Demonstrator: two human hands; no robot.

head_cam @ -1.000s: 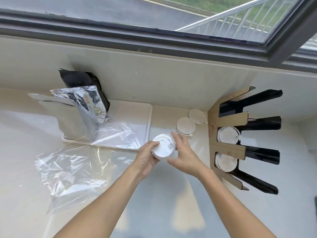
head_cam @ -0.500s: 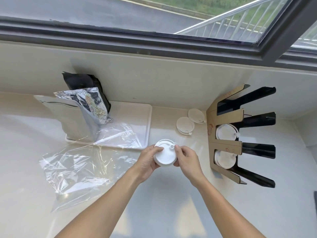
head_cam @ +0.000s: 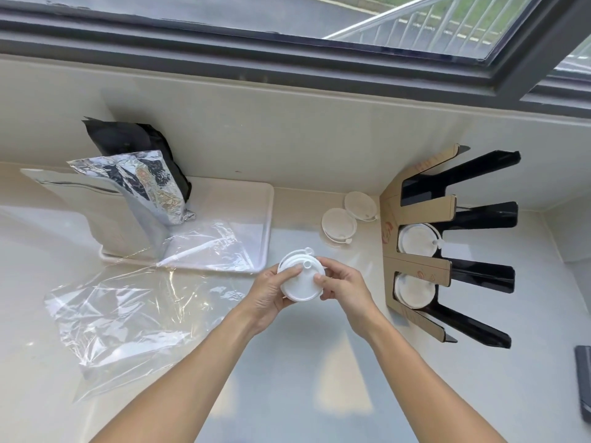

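Note:
A small stack of white plastic cup lids (head_cam: 300,282) is held above the counter between both hands. My left hand (head_cam: 267,294) grips the stack from the left, thumb on its top. My right hand (head_cam: 343,287) pinches the right rim of the top lid, which sits slightly shifted off the lid beneath it. Two more lids (head_cam: 339,224) (head_cam: 359,206) lie on the counter behind. A cardboard and black lid rack (head_cam: 425,251) stands at the right with white lids in two of its slots.
A white tray (head_cam: 252,219) at the back left carries a silver foil bag (head_cam: 140,187) and a black bag (head_cam: 128,139). A clear plastic sheet (head_cam: 121,314) spreads over the counter to the left. The wall and window frame run behind. A dark object (head_cam: 583,378) sits at the right edge.
Both hands have drawn the lid stack a little nearer and lower. The top lid now sits offset from the one under it, and my right fingers have shifted onto its right rim.

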